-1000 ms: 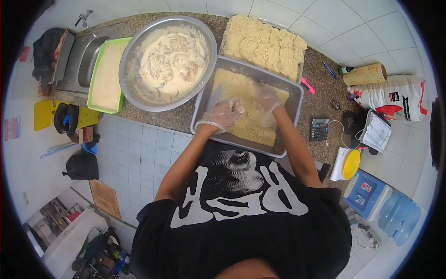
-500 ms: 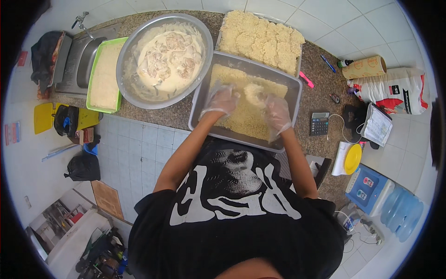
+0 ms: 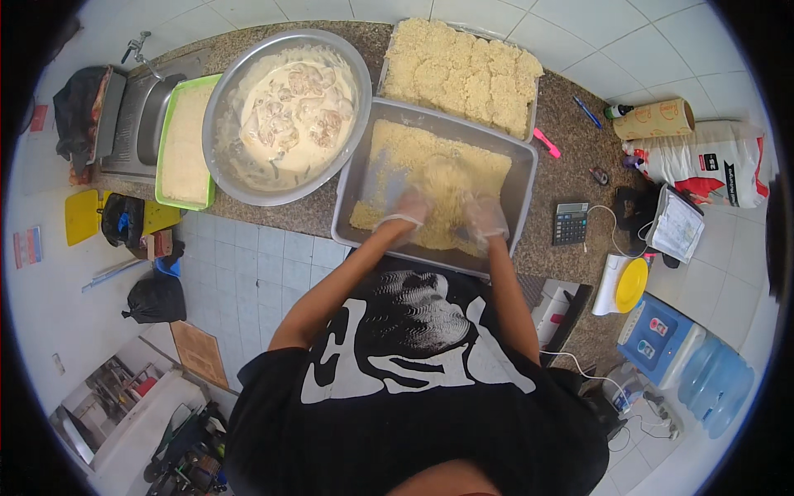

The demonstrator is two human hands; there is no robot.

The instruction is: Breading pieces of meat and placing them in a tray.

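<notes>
Both hands wear thin clear plastic gloves and are down in a grey rectangular tub [image 3: 351,178] of pale yellow breadcrumbs [image 3: 480,165]. My left hand [image 3: 407,208] is at the left side of a mound of crumbs [image 3: 447,186], and my right hand [image 3: 483,217] is at its right side. Crumbs and motion blur hide the fingers of both hands. A coated piece seen earlier cannot be made out now; crumbs may cover it. Left of the tub, a large metal bowl [image 3: 217,140] holds raw meat pieces [image 3: 302,112] in creamy batter.
Behind the tub, a tray of crumb-coated pieces [image 3: 463,74] stands against the wall. A green-rimmed tray [image 3: 186,140] of pale powder sits between the bowl and the sink [image 3: 153,116]. On the right lie a pink-handled utensil [image 3: 547,142], a calculator [image 3: 571,223] and a yellow plate [image 3: 631,285].
My left hand has swept crumbs rightward, baring part of the tub's floor. My right hand has lowered to the crumbs, and the pale coated piece near it is no longer visible.
</notes>
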